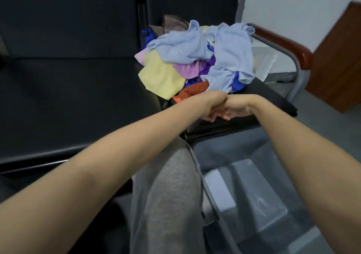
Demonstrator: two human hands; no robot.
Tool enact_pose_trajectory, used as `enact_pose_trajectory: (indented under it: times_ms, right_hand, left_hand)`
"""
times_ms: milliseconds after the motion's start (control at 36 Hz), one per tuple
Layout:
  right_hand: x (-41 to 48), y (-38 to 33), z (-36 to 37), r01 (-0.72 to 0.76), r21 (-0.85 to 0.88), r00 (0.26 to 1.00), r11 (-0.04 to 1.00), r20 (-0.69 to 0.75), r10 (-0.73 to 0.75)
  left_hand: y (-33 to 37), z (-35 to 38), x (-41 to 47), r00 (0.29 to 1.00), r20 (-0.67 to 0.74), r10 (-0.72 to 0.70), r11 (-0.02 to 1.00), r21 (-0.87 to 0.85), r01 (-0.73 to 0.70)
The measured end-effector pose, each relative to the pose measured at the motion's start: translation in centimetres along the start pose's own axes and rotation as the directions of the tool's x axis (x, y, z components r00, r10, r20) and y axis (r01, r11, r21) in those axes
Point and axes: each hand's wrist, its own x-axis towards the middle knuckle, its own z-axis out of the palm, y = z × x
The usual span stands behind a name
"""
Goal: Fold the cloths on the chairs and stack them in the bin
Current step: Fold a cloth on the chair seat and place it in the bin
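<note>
Cloths (195, 58) lie heaped on the chair (267, 95), just beyond your left grip (214, 106) and right grip (237, 107), which touch, fingers loosely curled, holding nothing. Tug a buried one and the heap may slide off, beside the bin (261, 193).

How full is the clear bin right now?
Nearly empty: the clear bin holds just one folded pale cloth at its left side; the rest of its bottom shows bare.
</note>
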Motion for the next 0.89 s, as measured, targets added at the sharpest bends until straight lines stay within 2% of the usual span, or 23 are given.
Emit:
enact_pose_trajectory:
  times_ms: [56, 111, 167, 250, 361, 444, 528, 583, 639, 694, 750, 806, 833, 889]
  right_hand:
    - [1.4, -1.3, -0.8, 0.078, 0.062, 0.991, 0.995, -0.112, -0.071]
    - [2.6, -2.6, -1.0, 0.117, 0.072, 0.969, 0.99, -0.227, -0.098]
    - [3.7, -3.6, -0.5, 0.151, 0.058, 0.943, 0.987, -0.307, -0.127]
    - [5.7, -4.1, 0.6, 0.177, -0.016, 0.906, 0.984, -0.388, -0.169]
    - [7.7, -4.0, 1.2, 0.197, -0.241, 0.813, 0.95, -0.502, -0.296]
    - [8.6, -3.6, 0.9, 0.206, -0.36, 0.722, 0.91, -0.572, -0.39]
    - [9.0, -3.5, -0.1, 0.142, -0.455, 0.593, 0.879, -0.672, -0.443]
    - [8.8, -3.6, -0.9, 0.016, -0.536, 0.494, 0.844, -0.73, -0.472]
    - [8.7, -3.8, -1.8, -0.121, -0.547, 0.429, 0.829, -0.782, -0.453]
    - [8.7, -3.6, -2.4, -0.225, -0.496, 0.452, 0.839, -0.816, -0.361]
    - [8.9, -3.0, -2.9, -0.342, -0.512, 0.56, 0.788, -0.784, -0.267]
    - [9.2, -1.9, -3.2, -0.375, -0.563, 0.65, 0.736, -0.726, -0.224]
    - [9.2, -1.4, -3.4, -0.354, -0.555, 0.661, 0.753, -0.718, -0.219]
    - [9.0, -0.8, -3.7, -0.293, -0.485, 0.618, 0.824, -0.754, -0.224]
  left_hand:
    - [0.7, -1.9, 0.2, 0.99, -0.086, 0.114, 0.993, -0.022, -0.116]
    - [0.4, -4.1, 1.1, 0.956, -0.157, 0.247, 0.963, 0.152, -0.224]
    - [-0.6, -6.1, 2.4, 0.918, -0.232, 0.322, 0.915, 0.325, -0.239]
    - [-2.0, -8.4, 3.5, 0.887, -0.3, 0.352, 0.833, 0.533, -0.15]
    - [-4.5, -10.2, 5.0, 0.925, -0.308, 0.223, 0.845, 0.534, -0.026]
    - [-5.5, -10.3, 6.4, 0.888, -0.379, 0.26, 0.853, 0.52, -0.027]
    - [-5.3, -10.3, 7.6, 0.839, -0.437, 0.325, 0.881, 0.462, -0.1]
    - [-4.2, -9.8, 7.8, 0.822, -0.416, 0.388, 0.882, 0.428, -0.199]
    - [-2.8, -8.9, 8.1, 0.812, -0.369, 0.453, 0.865, 0.403, -0.3]
    - [-1.1, -7.7, 8.2, 0.829, -0.283, 0.482, 0.848, 0.387, -0.361]
    - [0.5, -6.6, 8.9, 0.873, -0.166, 0.458, 0.833, 0.423, -0.356]
    - [1.2, -5.6, 10.1, 0.895, -0.115, 0.431, 0.824, 0.454, -0.338]
    - [1.3, -5.2, 10.9, 0.897, -0.124, 0.425, 0.826, 0.458, -0.328]
    - [1.2, -4.8, 11.7, 0.89, -0.175, 0.42, 0.845, 0.432, -0.314]
